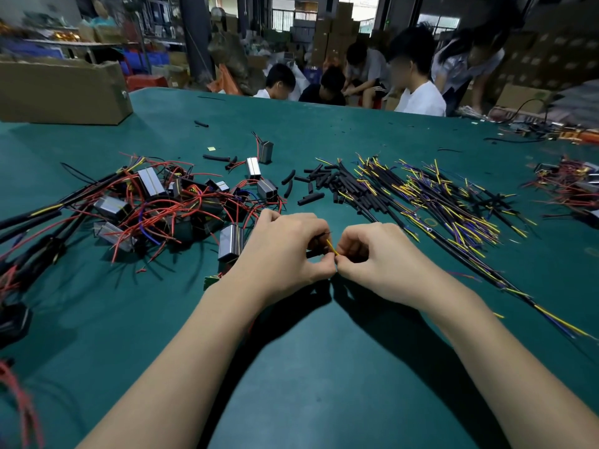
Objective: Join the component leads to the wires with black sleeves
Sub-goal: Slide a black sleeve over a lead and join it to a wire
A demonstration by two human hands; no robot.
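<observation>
Fingers (327, 265) of left hand (285, 254) and right hand (376, 257): pinched together on yellow wire (332, 247), held just above green surface (308, 367). Step, judged: joining lead to wire; next calls for a black sleeve (311, 198) slid over the joint. Components with red leads (152, 196): heaped left of the hands. Sleeved wires (453, 192): spread right of them. Cardboard box (61, 92): far left of the hands, contents hidden.
</observation>
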